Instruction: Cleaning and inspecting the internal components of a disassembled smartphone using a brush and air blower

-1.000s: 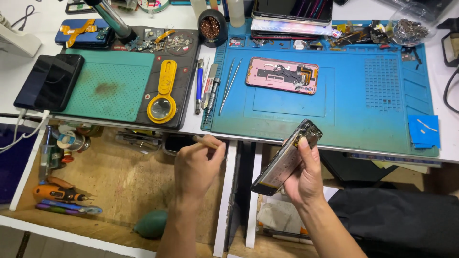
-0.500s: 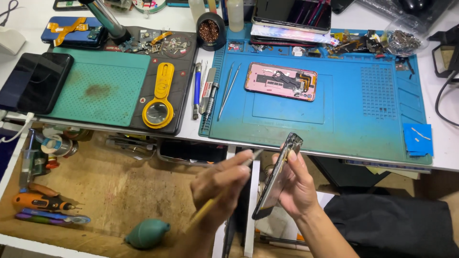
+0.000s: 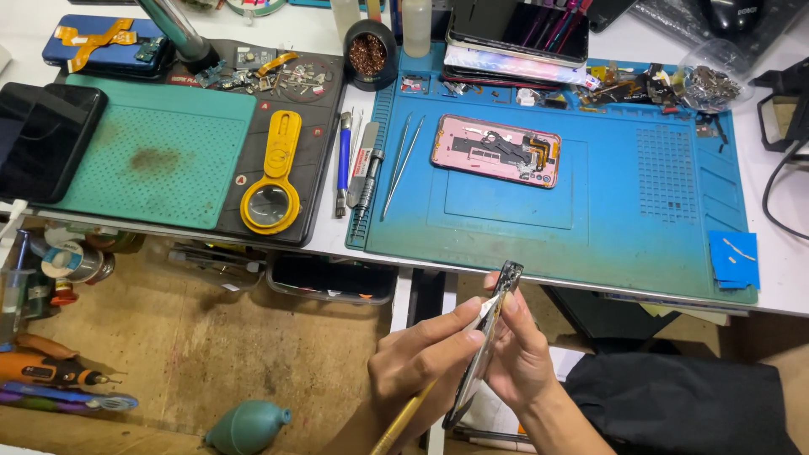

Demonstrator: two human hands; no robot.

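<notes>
Right hand [image 3: 527, 362] fingers clamp phone frame [image 3: 489, 341] edge-on, left hand [image 3: 425, 358] fingers pinch brush [image 3: 413, 409] against it; hard bristle pressure could twist frame loose, dropping it floorward.

Dark rectangular phone screen [image 3: 46, 139] lies face up at the bench's left edge; another screen [image 3: 522, 29] rests top centre.

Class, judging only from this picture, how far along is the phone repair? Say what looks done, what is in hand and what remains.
Done: an opened pink phone body lies on the blue mat, its insides exposed. In hand: the right hand holds a phone frame edge-on while the left hand works a yellow-handled tool along it. Left: the two parts remain apart.
</notes>
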